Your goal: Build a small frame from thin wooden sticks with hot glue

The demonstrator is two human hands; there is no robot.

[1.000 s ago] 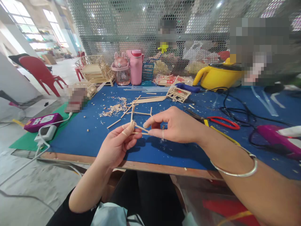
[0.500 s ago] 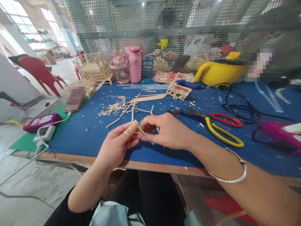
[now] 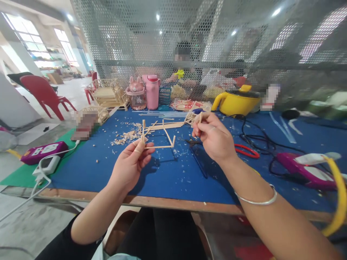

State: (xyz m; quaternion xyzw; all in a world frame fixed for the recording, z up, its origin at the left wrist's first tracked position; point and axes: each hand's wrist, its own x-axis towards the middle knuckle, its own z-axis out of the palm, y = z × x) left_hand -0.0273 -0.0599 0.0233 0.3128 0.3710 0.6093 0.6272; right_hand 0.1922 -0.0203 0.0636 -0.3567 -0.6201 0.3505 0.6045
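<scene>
My left hand (image 3: 131, 159) pinches one corner of a small frame of thin wooden sticks (image 3: 159, 147) between thumb and fingers, held just above the blue table mat. The frame's free end, with a short upright stick, points right. My right hand (image 3: 217, 139) is raised apart from it, to the right, closed on a short wooden stick (image 3: 200, 117) that pokes up past the thumb. Below that hand lie a dark blue tool handle (image 3: 199, 164) and a red handle (image 3: 248, 151); my wrist hides parts of both.
Wood scraps (image 3: 128, 136) and loose sticks (image 3: 170, 125) lie behind the frame. A yellow pot (image 3: 238, 104), a pink bottle (image 3: 152, 94) and stick-built models (image 3: 111, 94) stand along the perforated screen (image 3: 121, 47). Black cables (image 3: 244, 133) run at right; a phone (image 3: 84, 125) lies left.
My right hand has left the frame, moving up and right with a short stick in its fingers. My left hand keeps the frame, now more fully visible. The camera view has tilted up.
</scene>
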